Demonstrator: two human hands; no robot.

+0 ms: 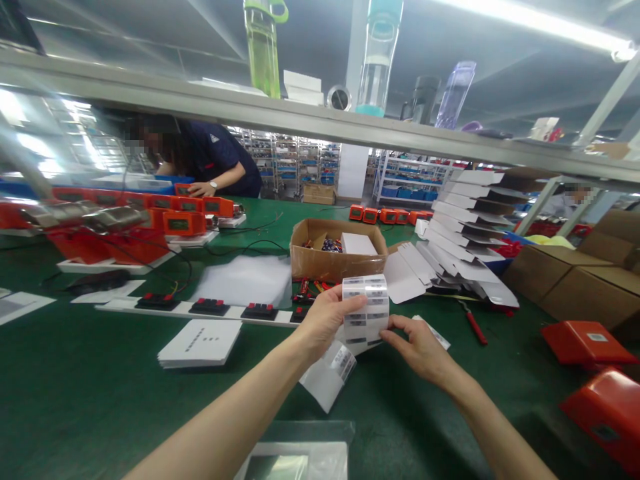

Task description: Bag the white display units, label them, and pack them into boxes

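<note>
A roll of white printed labels (367,310) is held up over the green table, its labels set in two columns. My left hand (327,313) grips it at the left edge, thumb across the front. At its lower right corner, my right hand (415,343) pinches the edge between thumb and fingertips. A loose end of the label strip (323,383) hangs below my left hand towards the table. Left of the hands lies a stack of white printed booklets (200,343). In front of me is a clear plastic bag (300,460) with a pale flat item inside.
Beyond the hands stands an open cardboard box (335,267). Folded white cartons (465,233) pile up at the right, near a red-handled tool (475,325) and red housings (593,343). A shelf (310,117) with bottles crosses overhead. A co-worker (215,153) leans over orange devices at the left.
</note>
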